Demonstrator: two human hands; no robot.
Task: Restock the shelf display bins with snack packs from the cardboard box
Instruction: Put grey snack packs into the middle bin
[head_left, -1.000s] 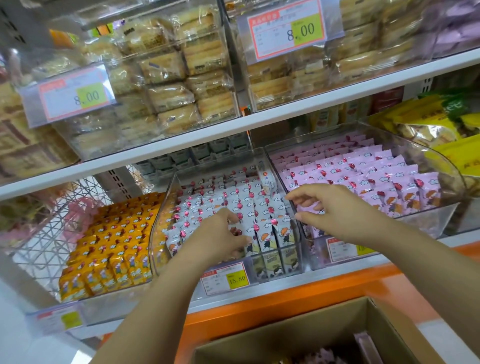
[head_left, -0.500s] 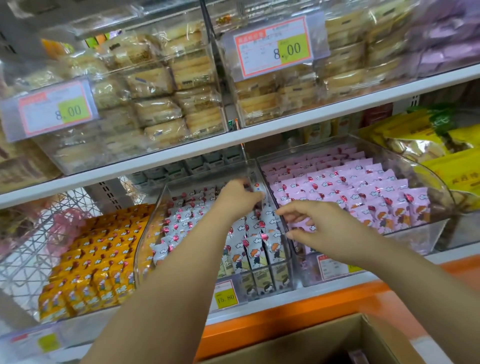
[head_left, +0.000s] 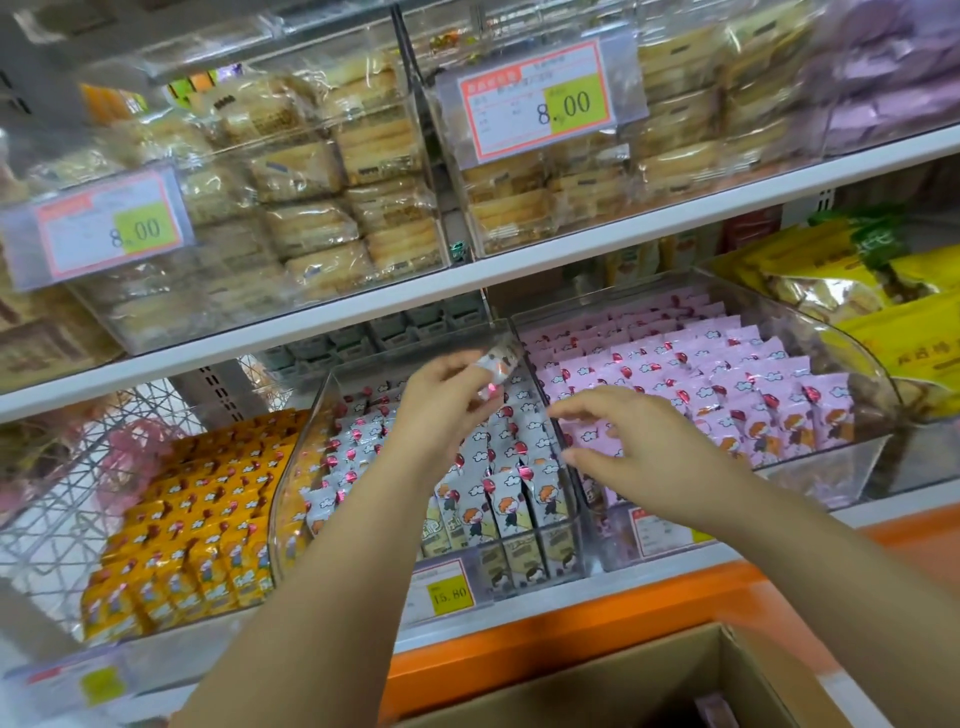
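My left hand (head_left: 441, 405) pinches a white snack pack (head_left: 497, 364) and lifts it above the back of the middle clear bin (head_left: 311, 447), which is full of white packs (head_left: 514, 499) in rows. Over the divider between that bin and the pink bin hovers my right hand (head_left: 639, 447), fingers spread and loosely bent, holding nothing. Pink snack packs (head_left: 727, 374) fill the right clear bin (head_left: 852, 457). The cardboard box (head_left: 623, 686) stands open at the bottom edge, its inside mostly out of view.
Orange snack packs (head_left: 197, 514) fill the bin to the left, beside a wire rack (head_left: 57, 499). The upper shelf (head_left: 571, 260) carries clear bins of wrapped cakes with 8.00 price tags (head_left: 540, 98). Yellow bags (head_left: 893, 312) sit far right. An orange shelf edge (head_left: 571, 629) runs above the box.
My left hand reached from the front of the white bin to its back and now lifts a white pack. The right hand stayed near the divider and spread its fingers.
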